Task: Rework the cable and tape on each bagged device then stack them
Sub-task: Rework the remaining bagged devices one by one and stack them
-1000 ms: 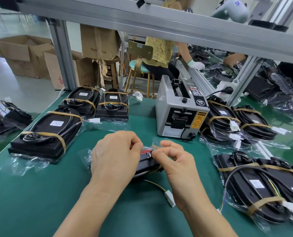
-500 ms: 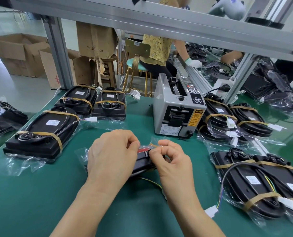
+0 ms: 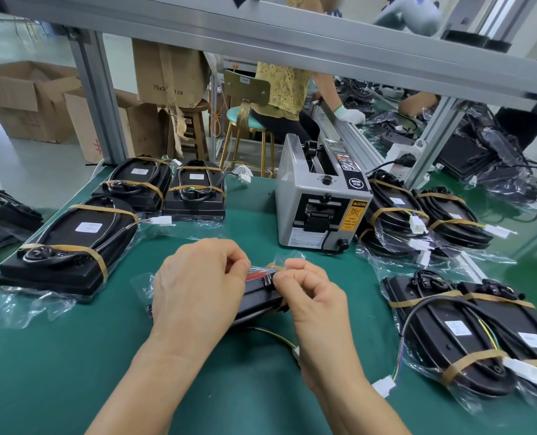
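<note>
Bagged device (image 3: 257, 304) on green mat (image 3: 72, 365); left hand (image 3: 198, 281), right hand (image 3: 311, 296) both pinching its bag.

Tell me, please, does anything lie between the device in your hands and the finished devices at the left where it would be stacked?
Nothing visible does. Both the left hand and right hand already pinch the bagged device. Between it and the nearest taped device at the left lies only bare green mat and the loose edge of that device's bag.

Mat (image 3: 72, 372) green. Bagged devices (image 3: 63, 246) at 9 o'clock black, tan tape bands. Dispenser (image 3: 308, 215) at 1 o'clock grey, yellow warning label.
</note>
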Demonstrator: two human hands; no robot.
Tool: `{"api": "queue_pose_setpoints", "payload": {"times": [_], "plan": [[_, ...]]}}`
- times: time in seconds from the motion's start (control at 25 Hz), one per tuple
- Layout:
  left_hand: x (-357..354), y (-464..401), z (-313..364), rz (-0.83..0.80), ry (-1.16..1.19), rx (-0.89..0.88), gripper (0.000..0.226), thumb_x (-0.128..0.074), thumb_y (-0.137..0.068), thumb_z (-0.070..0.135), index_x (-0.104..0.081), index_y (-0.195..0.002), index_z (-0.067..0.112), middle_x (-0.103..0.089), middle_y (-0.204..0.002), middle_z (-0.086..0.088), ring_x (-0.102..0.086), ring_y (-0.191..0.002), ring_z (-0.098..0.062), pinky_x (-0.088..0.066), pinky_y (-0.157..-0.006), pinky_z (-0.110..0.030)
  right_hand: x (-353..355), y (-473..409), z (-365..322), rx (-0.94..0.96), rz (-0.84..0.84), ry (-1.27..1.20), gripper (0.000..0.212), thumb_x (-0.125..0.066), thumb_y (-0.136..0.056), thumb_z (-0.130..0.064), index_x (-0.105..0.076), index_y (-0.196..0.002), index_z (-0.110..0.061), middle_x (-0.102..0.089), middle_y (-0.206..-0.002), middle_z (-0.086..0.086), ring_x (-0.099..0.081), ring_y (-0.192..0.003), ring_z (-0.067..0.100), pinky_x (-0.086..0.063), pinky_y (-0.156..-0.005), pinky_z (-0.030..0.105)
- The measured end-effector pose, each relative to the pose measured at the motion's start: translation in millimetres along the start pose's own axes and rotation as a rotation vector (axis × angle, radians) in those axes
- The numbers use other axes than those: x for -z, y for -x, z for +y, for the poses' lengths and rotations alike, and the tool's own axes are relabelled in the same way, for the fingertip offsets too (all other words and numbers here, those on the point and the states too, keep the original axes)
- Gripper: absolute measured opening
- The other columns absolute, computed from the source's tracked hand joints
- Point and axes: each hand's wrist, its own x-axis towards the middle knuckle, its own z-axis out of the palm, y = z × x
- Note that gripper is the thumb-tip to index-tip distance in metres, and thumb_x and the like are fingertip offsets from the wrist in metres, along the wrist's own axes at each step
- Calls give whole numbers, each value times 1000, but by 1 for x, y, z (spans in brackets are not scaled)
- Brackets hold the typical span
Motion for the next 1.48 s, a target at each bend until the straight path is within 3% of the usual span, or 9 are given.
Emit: {"api": "queue_pose_setpoints", "payload": {"times": [0.4, 0.6, 0.72, 0.84, 1.0, 1.08, 1.24, 1.36, 1.48], "plan": [[0, -1, -1, 7, -6, -8, 13, -63, -81, 27, -66, -69, 30, -64, -69, 10, -56, -76, -22, -33, -60, -28, 2, -4, -1, 30, -32, 130, 28, -72, -77, -12, -70, -53, -25, -58, -98, -11, -57, -94, -3, -43, -88, 25], [0, -1, -1, -2, 6, -5, 13, -63, -81, 29, -65, -69, 31, -64, -70, 11, -57, -78, -21, -34, -61, -28, -1, -2, -3, 85, 32, 277, 30, -72, -75, -10, -68, -51, -27, -58, -97, -11, -56, -87, -9, -37, -73, 4], [0, -1, -1, -7, -1, -12, 12, -63, -81, 30, -65, -69, 31, -65, -72, 9, -57, -78, -21, -36, -62, -28, -2, -1, -3, 123, 47, 358, 31, -73, -73, -10, -63, -49, -26, -59, -96, -10, -55, -89, -9, -35, -72, 1], [0, -1, -2, -8, 2, -1, 11, -62, -82, 30, -67, -72, 30, -66, -74, 10, -58, -79, -21, -39, -63, -28, 1, -5, 0, 78, 55, 278, 18, -73, -74, -12, -62, -76, -25, -62, -94, -5, -59, -87, 1, -43, -79, 14], [0, -1, -2, -2, 6, 4, 11, -61, -82, 29, -68, -73, 30, -66, -75, 11, -57, -79, -20, -38, -63, -28, 6, -11, 4, -83, 31, 49, 26, -69, -81, -12, -57, -98, -27, -61, -98, -3, -58, -94, 13, -48, -82, 32], [0, -1, -1, 8, -2, -5, 11, -61, -82, 30, -68, -73, 29, -66, -74, 12, -57, -78, -19, -37, -61, -28, 2, -10, 4, -85, 8, 87, 28, -73, -79, -17, -58, -99, -29, -59, -104, -5, -57, -101, 7, -46, -88, 28], [0, -1, -2, 1, 6, -14, 10, -63, -80, 30, -67, -71, 30, -65, -70, 12, -55, -75, -17, -33, -58, -27, -1, -10, -2, -136, -104, 155, 46, -82, -69, -15, -57, -102, -34, -52, -110, -10, -51, -89, -15, -40, -73, 9], [0, -1, -5, 1, 21, -23, 12, -64, -80, 29, -66, -68, 31, -62, -65, 13, -54, -71, -15, -32, -53, -20, 10, -17, -11, -164, -228, 180, 53, -84, -64, -10, -58, -105, -32, -53, -111, -8, -52, -89, -12, -41, -70, 5], [-1, -1, -4, 7, 3, -44, 14, -64, -81, 30, -65, -67, 32, -61, -64, 14, -55, -70, -14, -33, -53, -20, 13, -27, -11, -155, -199, 125, 35, -78, -73, -8, -62, -99, -24, -54, -99, -2, -53, -86, 5, -41, -76, 13]]}}
